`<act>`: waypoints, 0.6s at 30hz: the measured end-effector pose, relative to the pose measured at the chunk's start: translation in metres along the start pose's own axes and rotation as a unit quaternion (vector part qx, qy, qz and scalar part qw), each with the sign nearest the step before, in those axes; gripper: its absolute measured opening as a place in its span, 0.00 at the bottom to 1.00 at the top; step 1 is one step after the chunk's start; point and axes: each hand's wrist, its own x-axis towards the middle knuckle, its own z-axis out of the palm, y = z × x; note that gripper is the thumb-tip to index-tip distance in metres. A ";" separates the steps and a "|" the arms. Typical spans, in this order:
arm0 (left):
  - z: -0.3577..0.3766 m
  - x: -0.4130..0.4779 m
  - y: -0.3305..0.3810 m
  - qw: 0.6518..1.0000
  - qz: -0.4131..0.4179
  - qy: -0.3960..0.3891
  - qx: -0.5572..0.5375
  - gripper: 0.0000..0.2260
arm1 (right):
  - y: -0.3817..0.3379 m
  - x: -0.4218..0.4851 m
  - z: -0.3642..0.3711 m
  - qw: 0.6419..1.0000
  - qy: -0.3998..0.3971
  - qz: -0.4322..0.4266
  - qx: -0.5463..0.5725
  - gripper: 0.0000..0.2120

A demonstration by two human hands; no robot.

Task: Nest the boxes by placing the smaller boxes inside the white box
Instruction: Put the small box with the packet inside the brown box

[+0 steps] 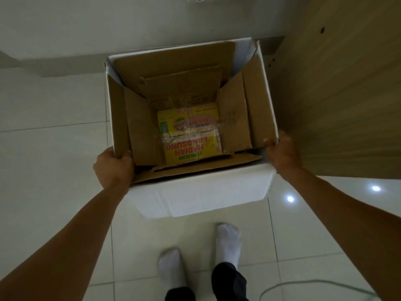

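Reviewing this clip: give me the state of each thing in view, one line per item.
White box: open, flaps up, held at its near corners.
Brown box: open, nested inside the white box.
Yellow box: closed, taped, at the bottom.
Left hand: gripping the near-left corner.
Right hand: gripping the near-right corner.

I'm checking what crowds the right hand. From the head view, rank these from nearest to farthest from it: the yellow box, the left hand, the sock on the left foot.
From the right hand:
1. Yellow box, inside the white box, to its left.
2. Left hand, on the opposite rim.
3. Left foot's sock, on the floor below.
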 end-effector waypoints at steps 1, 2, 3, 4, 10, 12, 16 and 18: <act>0.005 -0.005 0.005 1.000 -0.003 -0.003 -0.006 0.04 | 0.004 0.003 -0.004 1.000 0.005 0.005 -0.002 0.13; 0.009 -0.009 0.010 1.000 -0.004 -0.005 -0.011 0.04 | 0.009 0.005 -0.009 1.000 0.011 0.010 -0.006 0.14; 0.014 -0.013 0.015 1.000 -0.003 -0.008 -0.015 0.04 | 0.012 0.007 -0.013 1.000 0.019 0.014 -0.011 0.14; 0.019 -0.016 0.020 1.000 -0.002 -0.012 -0.019 0.04 | 0.016 0.010 -0.018 0.999 0.028 0.020 -0.019 0.14; 0.039 -0.032 0.046 0.999 0.004 -0.041 -0.020 0.05 | 0.030 0.016 -0.040 0.995 0.068 0.060 -0.050 0.16; 0.043 -0.035 0.050 0.999 0.011 -0.044 -0.016 0.05 | 0.030 0.015 -0.042 0.994 0.071 0.070 -0.049 0.18; 0.044 -0.035 0.051 0.999 0.013 -0.038 -0.008 0.07 | 0.029 0.013 -0.041 0.993 0.071 0.076 -0.048 0.18; 0.043 -0.035 0.051 0.999 0.012 -0.043 -0.005 0.07 | 0.027 0.011 -0.042 0.994 0.066 0.083 -0.036 0.18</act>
